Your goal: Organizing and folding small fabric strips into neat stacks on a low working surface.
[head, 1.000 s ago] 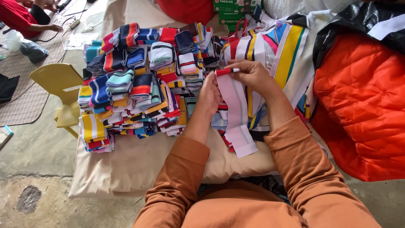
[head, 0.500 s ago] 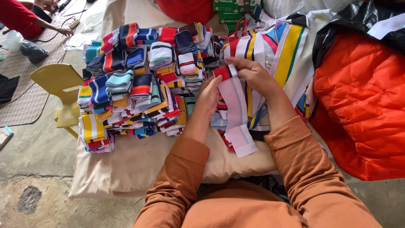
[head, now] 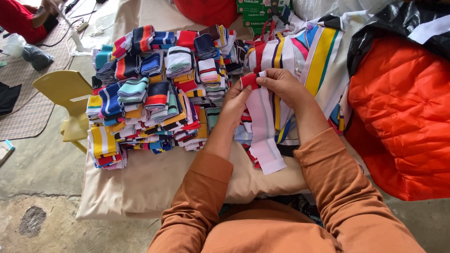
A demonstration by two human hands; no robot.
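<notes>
1. Two hands at work; left hand (head: pixel 236 100) fingers & right hand (head: pixel 280 84) fingers pinched shut on the red end of a pink-white knit strip (head: pixel 265 136).
2. Vs 1 s ago: red end now lower & folded tighter betw. both hands; strip tail hangs same; folding looks under way.
3. Strip lies over striped fabric (head: pixel 300 61) on beige-covered counter (head: pixel 154 182); folded stack (head: pixel 154 89) to left; orange sack (head: pixel 403 117) to right.

the left hand (head: pixel 236 100) and right hand (head: pixel 281 84) cover the top end of the pale strip (head: pixel 265 136), so how it is pinched cannot be told. lower folded bands in the pile (head: pixel 154 93) are buried under others. the orange bag (head: pixel 398 117) and yellow chair (head: pixel 65 89) are partly hidden or cut off. a person in red (head: pixel 23 23) is cropped at the corner.
</notes>
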